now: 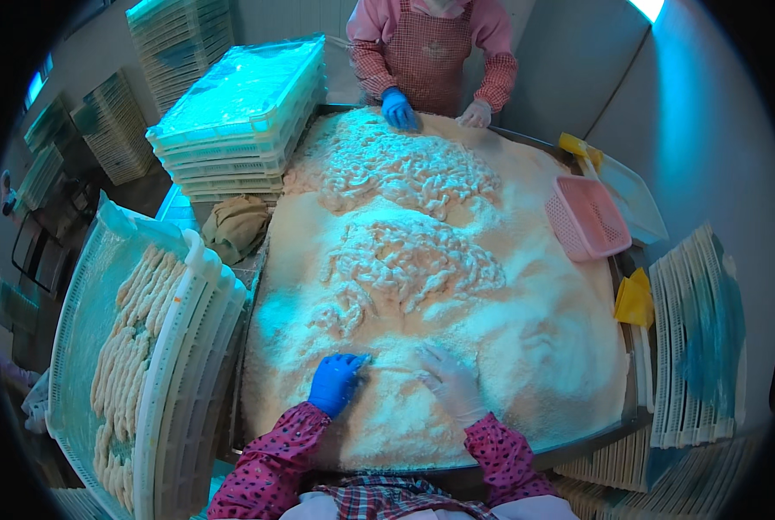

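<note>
A broad heap of pale crumbs [543, 347] covers the work table. In front of me, my left hand [335, 384] in a blue glove has its fingers curled together at the left end of a thin crumb-coated strip [394, 371]; what lies under the fingers is hidden. My right hand [448, 383], in a whitish see-through glove, rests with fingers stretched out on the crumbs by the strip's other end. Beyond my hands lies a pile of coated strips [413, 260], with a smaller clump [344, 310] to its left and a larger pile [396, 165] farther back.
At left, stacked white trays [158, 381] hold rows of coated strips [127, 381]. More trays [231, 95] stand behind a brown cloth [236, 227]. A pink basket [588, 217] and yellow cloth [634, 299] sit at the right edge. Across the table, a co-worker's gloved hands [398, 110] touch the crumbs.
</note>
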Demonstrator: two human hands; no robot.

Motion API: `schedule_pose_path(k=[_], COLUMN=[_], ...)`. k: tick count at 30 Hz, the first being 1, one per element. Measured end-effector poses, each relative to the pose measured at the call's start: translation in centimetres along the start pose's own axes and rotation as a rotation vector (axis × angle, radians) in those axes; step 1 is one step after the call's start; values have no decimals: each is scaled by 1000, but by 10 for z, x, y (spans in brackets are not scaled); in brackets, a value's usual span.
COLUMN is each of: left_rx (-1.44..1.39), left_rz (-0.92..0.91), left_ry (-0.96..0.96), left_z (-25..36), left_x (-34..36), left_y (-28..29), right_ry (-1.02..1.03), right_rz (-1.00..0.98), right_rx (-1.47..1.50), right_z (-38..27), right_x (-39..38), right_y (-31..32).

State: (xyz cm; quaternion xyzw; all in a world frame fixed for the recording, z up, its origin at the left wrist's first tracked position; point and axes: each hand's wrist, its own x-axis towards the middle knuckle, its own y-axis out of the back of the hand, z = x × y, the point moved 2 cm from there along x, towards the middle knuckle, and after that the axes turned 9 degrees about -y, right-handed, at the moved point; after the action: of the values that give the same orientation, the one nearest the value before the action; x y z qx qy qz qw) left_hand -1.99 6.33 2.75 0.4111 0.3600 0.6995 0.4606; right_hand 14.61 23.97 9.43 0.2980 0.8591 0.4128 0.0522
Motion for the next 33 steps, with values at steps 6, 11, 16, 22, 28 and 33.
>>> schedule_pose_path(k=[6,11,16,22,28,33], left_rx=[-1762,-2027,-1522,-1931,-884,-1222], left_rz=[255,449,710,481,345,522], left_ry=[725,754,465,1044,565,640], left_z=[36,77,40,35,30,17], left_x=[-5,-20,-68,-63,-111,-103], left_y=[28,9,-85,43,54,57], right_ry=[-72,33,189,69,-333,28], right_rz=[237,243,-268,-124,334,-318], right_rx=[262,-200,480,-313,507,-87], right_z=[-41,-91,-127,19,15,-31], right_x=[7,2,-19,-12,-11,-6], right_y=[-5,-60,-64,-24,-11,-16])
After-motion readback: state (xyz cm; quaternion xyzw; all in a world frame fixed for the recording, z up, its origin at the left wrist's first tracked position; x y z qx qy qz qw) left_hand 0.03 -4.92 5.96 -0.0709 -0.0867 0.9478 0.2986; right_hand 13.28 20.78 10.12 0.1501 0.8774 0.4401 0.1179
